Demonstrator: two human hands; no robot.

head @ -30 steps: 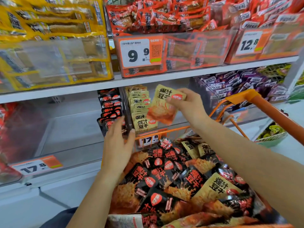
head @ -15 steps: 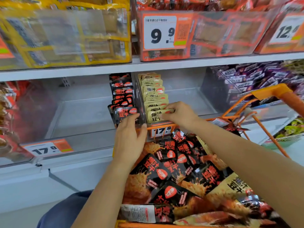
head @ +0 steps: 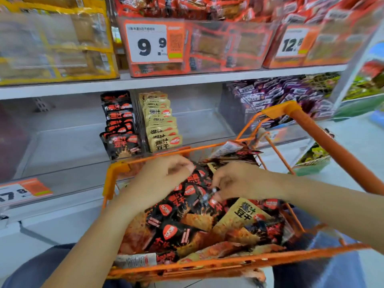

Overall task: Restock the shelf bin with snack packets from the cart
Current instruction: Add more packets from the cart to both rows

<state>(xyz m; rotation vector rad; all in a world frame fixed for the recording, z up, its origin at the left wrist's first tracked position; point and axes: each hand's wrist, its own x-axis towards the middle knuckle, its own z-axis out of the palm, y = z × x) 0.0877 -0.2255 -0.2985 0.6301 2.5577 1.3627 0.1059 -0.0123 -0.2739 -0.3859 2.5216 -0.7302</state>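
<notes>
Both hands down in orange cart at 6 o'clock. Right hand pinches black snack packet; left hand curled over pile. Shelf bin at 12 o'clock: black row, tan row.

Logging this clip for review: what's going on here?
A person is restocking a shelf bin from an orange cart heaped with black and tan snack packets. Both hands are down in the cart: the right hand pinches a black packet, and the left hand rests curled on the pile. The bin holds one row of black packets and one of tan packets.
</notes>
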